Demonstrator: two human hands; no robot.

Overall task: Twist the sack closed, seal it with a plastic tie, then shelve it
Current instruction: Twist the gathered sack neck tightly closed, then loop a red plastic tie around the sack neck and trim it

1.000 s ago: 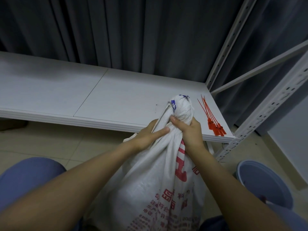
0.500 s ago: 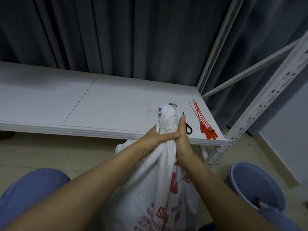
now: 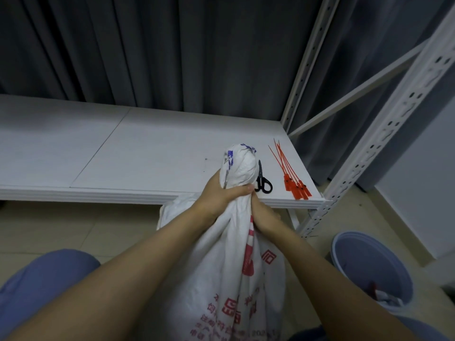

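A white woven sack [image 3: 229, 262] with red printing stands on the floor between my knees, its gathered top bunched into a knob above my hands. My left hand [image 3: 221, 193] is wrapped around the neck of the sack just under that knob. My right hand [image 3: 262, 215] grips the sack's neck right below the left hand, on its right side. Several red plastic ties [image 3: 293, 178] lie in a bundle on the white shelf [image 3: 152, 156], near its right front corner.
Black scissors [image 3: 263, 180] lie on the shelf between the sack top and the ties. A white perforated rack post [image 3: 384, 134] rises at the right. A blue bucket [image 3: 369, 267] stands on the floor at lower right. Dark curtains hang behind.
My right hand has slid from the top of the neck to just below my left hand. The left hand has closed around the neck. The scissors have come into view.
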